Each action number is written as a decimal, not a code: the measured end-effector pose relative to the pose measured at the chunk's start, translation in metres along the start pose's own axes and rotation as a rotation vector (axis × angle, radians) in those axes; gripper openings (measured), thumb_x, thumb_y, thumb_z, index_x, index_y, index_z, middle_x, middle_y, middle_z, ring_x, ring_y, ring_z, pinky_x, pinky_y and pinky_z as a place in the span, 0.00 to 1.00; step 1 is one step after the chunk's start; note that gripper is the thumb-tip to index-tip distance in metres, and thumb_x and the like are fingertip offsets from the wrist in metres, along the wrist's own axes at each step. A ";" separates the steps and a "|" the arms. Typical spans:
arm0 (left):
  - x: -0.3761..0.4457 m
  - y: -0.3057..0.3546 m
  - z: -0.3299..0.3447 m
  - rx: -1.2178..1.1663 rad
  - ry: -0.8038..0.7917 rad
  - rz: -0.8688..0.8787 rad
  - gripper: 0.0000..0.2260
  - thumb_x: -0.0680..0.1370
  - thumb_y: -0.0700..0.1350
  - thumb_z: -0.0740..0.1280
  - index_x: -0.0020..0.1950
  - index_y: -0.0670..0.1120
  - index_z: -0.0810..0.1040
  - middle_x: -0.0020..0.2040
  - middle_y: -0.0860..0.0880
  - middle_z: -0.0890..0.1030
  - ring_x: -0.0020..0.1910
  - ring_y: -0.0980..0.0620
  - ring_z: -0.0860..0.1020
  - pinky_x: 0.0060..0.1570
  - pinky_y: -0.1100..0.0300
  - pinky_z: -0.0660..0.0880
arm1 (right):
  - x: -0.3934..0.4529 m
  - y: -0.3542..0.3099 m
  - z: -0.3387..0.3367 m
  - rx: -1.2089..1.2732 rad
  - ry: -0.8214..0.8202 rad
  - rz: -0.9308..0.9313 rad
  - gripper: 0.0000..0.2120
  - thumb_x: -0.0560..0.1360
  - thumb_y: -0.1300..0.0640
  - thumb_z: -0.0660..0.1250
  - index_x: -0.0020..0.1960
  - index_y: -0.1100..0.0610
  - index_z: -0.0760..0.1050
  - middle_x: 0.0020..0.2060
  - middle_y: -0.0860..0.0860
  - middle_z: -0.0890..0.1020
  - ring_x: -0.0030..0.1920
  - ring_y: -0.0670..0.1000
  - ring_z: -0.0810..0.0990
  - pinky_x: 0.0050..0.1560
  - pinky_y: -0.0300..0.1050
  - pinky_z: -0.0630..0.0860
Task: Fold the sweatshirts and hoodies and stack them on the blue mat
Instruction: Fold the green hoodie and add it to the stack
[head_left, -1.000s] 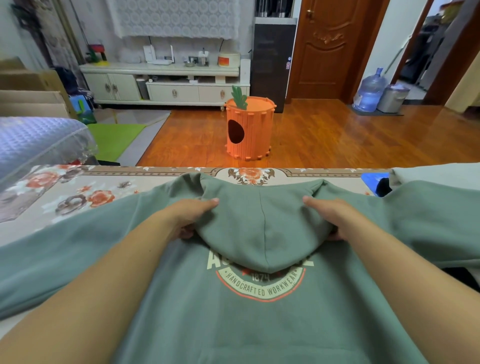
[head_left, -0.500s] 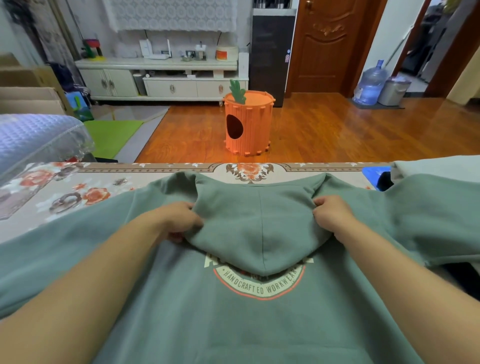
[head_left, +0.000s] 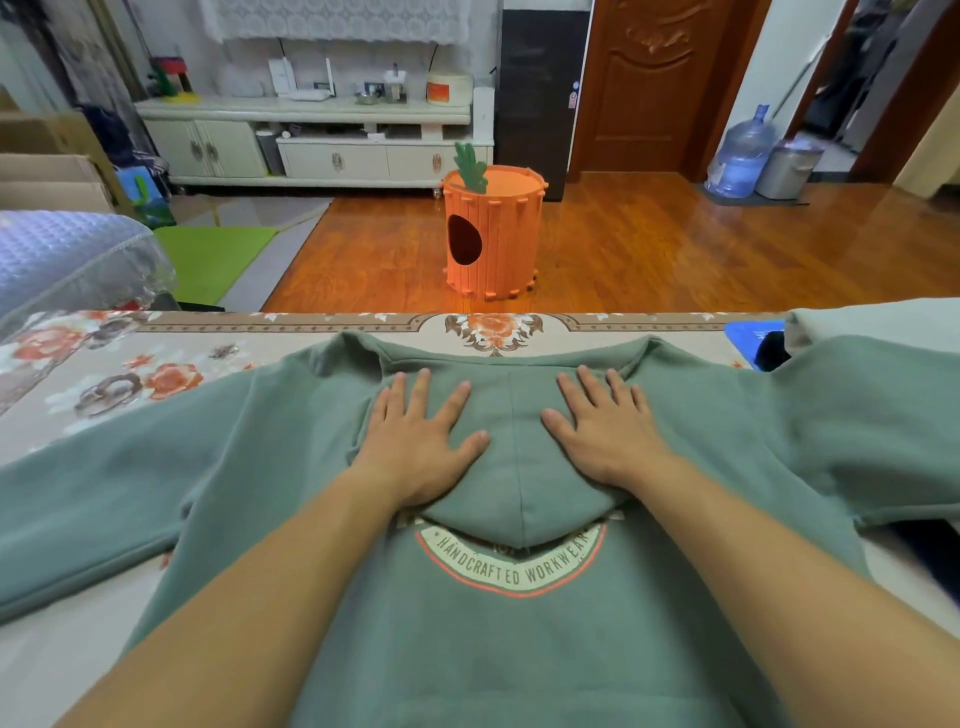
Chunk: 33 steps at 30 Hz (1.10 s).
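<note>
On the floral-printed table cover (head_left: 104, 384) directly before you, the sage-green fleece hoodie (head_left: 493, 623) lay face up, sleeves spread toward 9 and 3 o'clock. Your left hand (head_left: 421, 441) and right hand (head_left: 605, 434) pressed flat, fingers straight, on its folded-down hood (head_left: 514, 467). A blue mat (head_left: 750, 335) showed at 2 o'clock.

A home living room — TV cabinet (head_left: 311, 150), wooden door (head_left: 654, 88), water jug (head_left: 740, 156).
</note>
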<state>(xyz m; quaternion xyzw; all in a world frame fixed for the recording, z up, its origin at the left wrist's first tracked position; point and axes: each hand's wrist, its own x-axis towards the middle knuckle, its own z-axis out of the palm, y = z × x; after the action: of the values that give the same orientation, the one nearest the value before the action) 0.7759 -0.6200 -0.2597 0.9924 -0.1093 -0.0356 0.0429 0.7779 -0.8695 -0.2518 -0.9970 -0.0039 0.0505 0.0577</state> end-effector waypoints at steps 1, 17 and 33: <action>-0.001 -0.001 -0.002 0.009 -0.022 0.012 0.36 0.75 0.76 0.43 0.80 0.66 0.40 0.83 0.43 0.40 0.80 0.38 0.38 0.78 0.44 0.36 | 0.000 -0.001 -0.001 -0.004 0.007 -0.002 0.34 0.79 0.31 0.41 0.81 0.43 0.44 0.81 0.47 0.45 0.80 0.56 0.41 0.78 0.58 0.39; -0.053 0.083 0.009 0.004 -0.042 0.105 0.32 0.79 0.70 0.45 0.81 0.63 0.42 0.83 0.51 0.39 0.81 0.44 0.38 0.76 0.37 0.38 | -0.054 -0.006 0.007 0.036 0.017 0.080 0.33 0.80 0.34 0.43 0.81 0.44 0.44 0.81 0.46 0.42 0.80 0.57 0.38 0.77 0.62 0.37; -0.072 0.239 0.003 -0.040 -0.049 0.242 0.27 0.82 0.62 0.49 0.82 0.61 0.51 0.83 0.48 0.48 0.82 0.42 0.46 0.78 0.41 0.46 | -0.233 0.215 -0.101 0.999 0.829 0.708 0.13 0.74 0.64 0.64 0.56 0.56 0.79 0.48 0.51 0.81 0.52 0.53 0.79 0.56 0.46 0.74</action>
<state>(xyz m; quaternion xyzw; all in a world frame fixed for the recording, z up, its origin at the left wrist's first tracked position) 0.6547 -0.8372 -0.2364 0.9698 -0.2283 -0.0568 0.0637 0.5569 -1.0981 -0.1537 -0.7307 0.3637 -0.3189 0.4817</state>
